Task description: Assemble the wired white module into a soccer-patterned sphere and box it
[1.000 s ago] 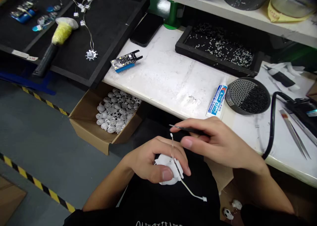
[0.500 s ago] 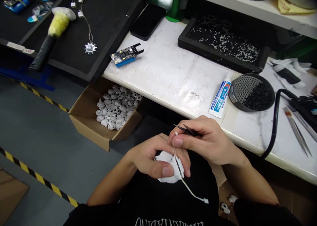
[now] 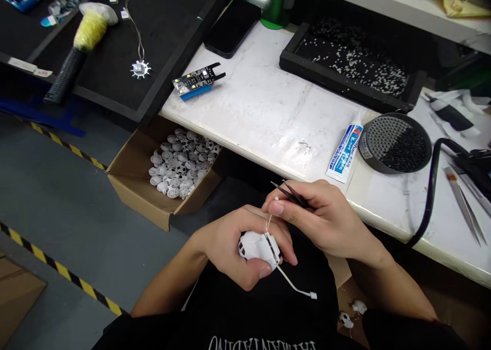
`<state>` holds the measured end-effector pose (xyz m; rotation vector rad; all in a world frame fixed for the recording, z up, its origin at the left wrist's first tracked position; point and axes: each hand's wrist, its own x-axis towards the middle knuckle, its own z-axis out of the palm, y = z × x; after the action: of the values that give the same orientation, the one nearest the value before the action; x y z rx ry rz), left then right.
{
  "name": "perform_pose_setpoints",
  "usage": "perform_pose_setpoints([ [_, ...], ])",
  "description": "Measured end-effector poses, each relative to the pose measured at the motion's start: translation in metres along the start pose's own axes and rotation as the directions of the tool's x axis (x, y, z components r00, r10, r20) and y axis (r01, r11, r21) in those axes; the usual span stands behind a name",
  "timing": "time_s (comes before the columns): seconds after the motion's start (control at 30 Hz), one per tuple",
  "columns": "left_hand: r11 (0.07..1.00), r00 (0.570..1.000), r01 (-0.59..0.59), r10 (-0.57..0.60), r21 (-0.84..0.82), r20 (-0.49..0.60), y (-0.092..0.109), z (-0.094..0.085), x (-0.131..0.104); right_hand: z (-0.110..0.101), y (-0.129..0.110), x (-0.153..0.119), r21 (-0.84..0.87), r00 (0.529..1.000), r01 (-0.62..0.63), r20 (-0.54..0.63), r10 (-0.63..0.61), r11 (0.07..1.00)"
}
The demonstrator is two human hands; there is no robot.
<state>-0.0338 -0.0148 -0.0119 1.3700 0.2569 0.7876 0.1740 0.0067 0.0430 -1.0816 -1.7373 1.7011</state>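
The white housing (image 3: pixel 258 245) sits inside the left grip (image 3: pixel 232 250), which is closed around it with thumb and fingers. The work looks partway along: the thin wire (image 3: pixel 294 284) already emerges at both ends of the housing's dark slot, though whether it lies in the slot or behind it cannot be told. Left undone, as things stand, are the two ends: the lower connector (image 3: pixel 313 295) hangs free to the right of the left grip, and the upper connector (image 3: pixel 276 199) is joined to nothing visible.

The right grip (image 3: pixel 318 212), just above and right of the left one, pinches the wire's upper end between thumb and finger, with the connector poking out. It also holds black tweezers (image 3: pixel 293 194), their tips apart and pointing away from the wire.

Beyond the right grip, on the table (image 3: pixel 261 110), lie a glue tube (image 3: pixel 345 153) and a round dish (image 3: pixel 397 143).

One second ago the upper connector stood free of the right grip; now it is pinched. The housing has also turned in the left grip, showing black markings at its left end.
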Motion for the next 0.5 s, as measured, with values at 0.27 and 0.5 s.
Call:
perform_pose_setpoints([
  [0.27,0.985,0.979,0.013,0.023,0.172,-0.205,0.002,0.013,-0.007,0.003,0.005,-0.012,0.0,0.99,0.042,-0.138,-0.041,0.999],
  [0.5,0.976,0.976,0.018,0.029,0.217,-0.214,0.0,0.021,-0.005,0.001,0.0,-0.011,-0.048,0.99,0.057,-0.126,-0.062,0.997],
])
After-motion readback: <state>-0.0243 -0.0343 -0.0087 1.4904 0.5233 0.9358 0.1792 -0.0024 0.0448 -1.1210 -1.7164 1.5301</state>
